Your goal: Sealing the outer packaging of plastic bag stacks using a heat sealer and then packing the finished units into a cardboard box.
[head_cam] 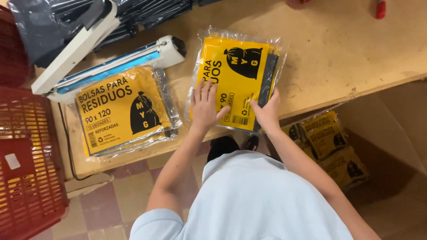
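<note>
A clear plastic packet with a yellow printed card and black folded bags (pixel 238 66) lies on the wooden table (pixel 338 49) near its front edge. My left hand (pixel 205 106) lies flat on the packet's lower left part, fingers spread. My right hand (pixel 267 111) holds the packet's lower right corner, thumb on top. A second, similar yellow packet (pixel 122 109) lies to the left, its top edge at the white and blue heat sealer (pixel 111 58).
Red plastic crates (pixel 26 169) stand at the left. Dark plastic bags (pixel 66 18) are piled at the table's back left. A cardboard box (pixel 391 146) below the table at right holds more yellow packets (pixel 329 142). A red object (pixel 380 9) lies at the far edge.
</note>
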